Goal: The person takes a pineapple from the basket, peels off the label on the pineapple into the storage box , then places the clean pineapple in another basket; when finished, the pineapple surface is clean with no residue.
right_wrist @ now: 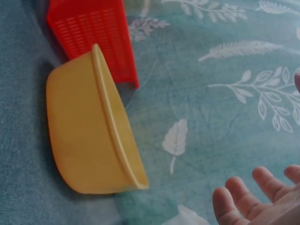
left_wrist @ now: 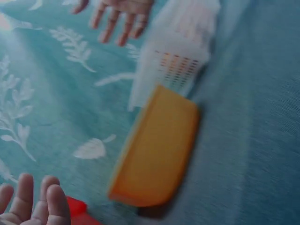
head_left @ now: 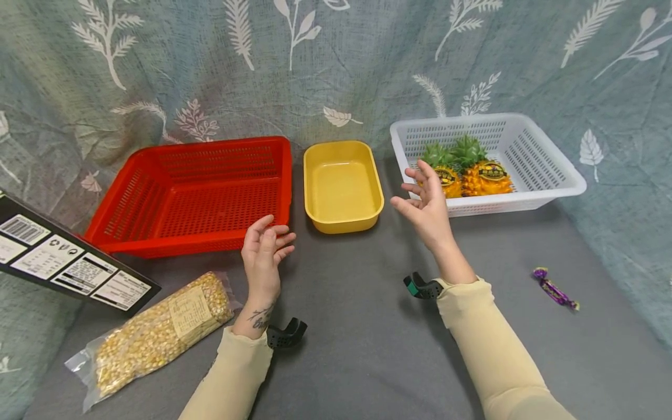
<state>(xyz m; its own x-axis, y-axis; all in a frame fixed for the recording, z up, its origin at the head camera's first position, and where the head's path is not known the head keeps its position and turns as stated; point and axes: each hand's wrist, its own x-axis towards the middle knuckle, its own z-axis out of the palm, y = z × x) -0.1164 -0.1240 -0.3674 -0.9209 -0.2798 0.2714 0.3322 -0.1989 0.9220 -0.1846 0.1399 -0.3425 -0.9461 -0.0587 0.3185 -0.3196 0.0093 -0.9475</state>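
My left hand [head_left: 262, 259] hovers at the near right corner of the red basket [head_left: 189, 245], fingers loosely bent and holding nothing. My right hand [head_left: 429, 207] is raised beside the near left corner of the white basket [head_left: 546, 198], its fingers spread and nothing in them. Two orange pineapple-shaped items [head_left: 488, 179] with green leafy tops lie inside the white basket; my right hand partly hides one. Between the two hands, farther back, stands a yellow bin [head_left: 343, 226] with a bare inside. The left wrist view catches the right hand [left_wrist: 122, 18] beyond the yellow bin [left_wrist: 157, 150].
A clear bag of corn kernels [head_left: 163, 332] lies left of my left forearm. Behind it, a black box with white labels [head_left: 73, 262] leans in from the left edge. A purple wrapped candy [head_left: 555, 289] lies at the right. Patterned cloth [head_left: 336, 76] hangs behind the baskets.
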